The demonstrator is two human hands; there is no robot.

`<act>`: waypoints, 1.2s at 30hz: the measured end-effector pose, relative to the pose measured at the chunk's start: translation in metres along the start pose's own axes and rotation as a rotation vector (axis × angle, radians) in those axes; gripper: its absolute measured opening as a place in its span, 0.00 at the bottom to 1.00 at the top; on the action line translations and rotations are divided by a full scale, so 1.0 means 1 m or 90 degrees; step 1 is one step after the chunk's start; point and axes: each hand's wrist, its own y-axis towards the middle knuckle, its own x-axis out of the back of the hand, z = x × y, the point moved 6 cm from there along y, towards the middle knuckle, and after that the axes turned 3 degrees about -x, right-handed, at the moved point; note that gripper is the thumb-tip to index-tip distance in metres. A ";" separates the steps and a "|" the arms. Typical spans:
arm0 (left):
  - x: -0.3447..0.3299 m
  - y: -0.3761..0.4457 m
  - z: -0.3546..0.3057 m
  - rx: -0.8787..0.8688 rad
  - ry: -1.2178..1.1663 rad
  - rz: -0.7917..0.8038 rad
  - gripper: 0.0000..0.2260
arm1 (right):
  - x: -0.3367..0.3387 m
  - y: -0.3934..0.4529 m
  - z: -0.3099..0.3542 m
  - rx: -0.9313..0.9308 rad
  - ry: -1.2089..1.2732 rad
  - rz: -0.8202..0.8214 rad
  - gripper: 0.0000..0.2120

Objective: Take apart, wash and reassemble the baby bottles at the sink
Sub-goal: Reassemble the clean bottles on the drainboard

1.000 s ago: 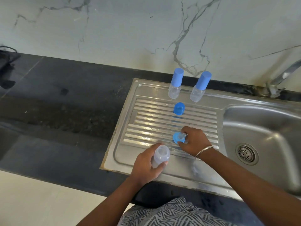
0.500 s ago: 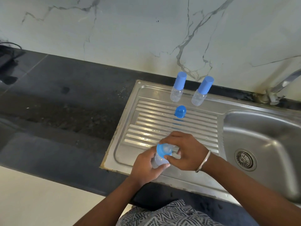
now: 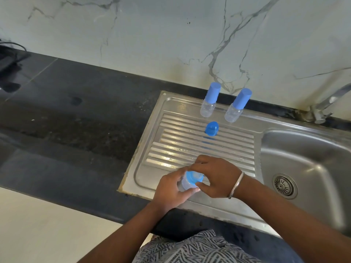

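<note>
Closest in, there's a patterned black-and-white garment (image 3: 191,249) at the bottom edge, and both forearms reach out from it over the front lip of the steel sink unit (image 3: 218,209). The left hand (image 3: 169,192) has a full grip on the clear bottle body (image 3: 185,185), fingers curled round it from below and the side, holding it tilted just above the drainboard's front edge. The right hand (image 3: 214,177) comes in from the other side with a metal bangle (image 3: 236,185) on the wrist; its thumb and fingers are pinched round the blue collar ring (image 3: 193,176) sitting at the mouth of that bottle. Can't tell if the ring is seated on the threads or just resting there, the fingers cover too much of it.

Past the hands is the ribbed drainboard (image 3: 190,147), a bit wet and shiny. A loose blue cap (image 3: 212,129) stands on the ribs further back. Behind that, on the flat back rim of the sink unit, two assembled bottles stand side by side but apart: the left capped bottle (image 3: 209,100) and the right capped bottle (image 3: 237,105), both clear with tall blue caps.

Off to the right is the basin (image 3: 307,168) with its round drain strainer (image 3: 284,185), and a metal tap (image 3: 328,103) at the far right edge. The dark stone surface (image 3: 76,130) runs off to the left, and a white marbled wall (image 3: 152,44) is at the very back.
</note>
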 end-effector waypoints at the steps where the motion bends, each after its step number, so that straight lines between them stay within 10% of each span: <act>1: 0.000 0.000 0.000 0.000 0.000 -0.003 0.22 | 0.000 0.001 0.001 -0.001 0.000 0.006 0.20; 25: -0.001 0.002 0.006 0.016 -0.009 -0.017 0.28 | 0.007 0.003 0.013 0.055 -0.012 0.036 0.22; 36: -0.004 0.002 0.010 0.034 -0.008 0.000 0.29 | -0.005 0.008 0.002 -0.149 -0.128 0.045 0.26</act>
